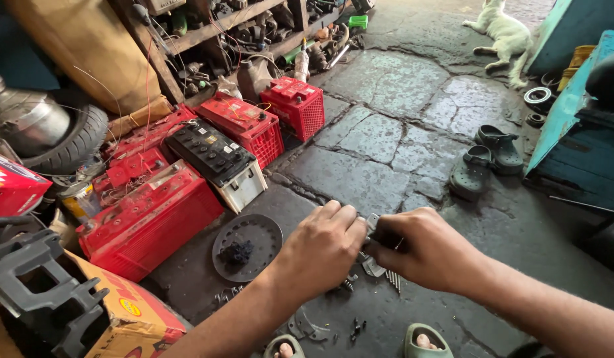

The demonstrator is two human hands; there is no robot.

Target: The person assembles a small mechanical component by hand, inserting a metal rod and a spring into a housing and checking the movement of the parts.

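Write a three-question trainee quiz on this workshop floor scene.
1. True or false: both hands, the left hand and the right hand, meet on one small metal part.
2. What lies just left of the left hand? A) a round perforated plate B) a white bucket C) a folded cloth
3. Fill in: the white-sided battery lies among ____ ones.

Key: 1 true; 2 A; 3 red.
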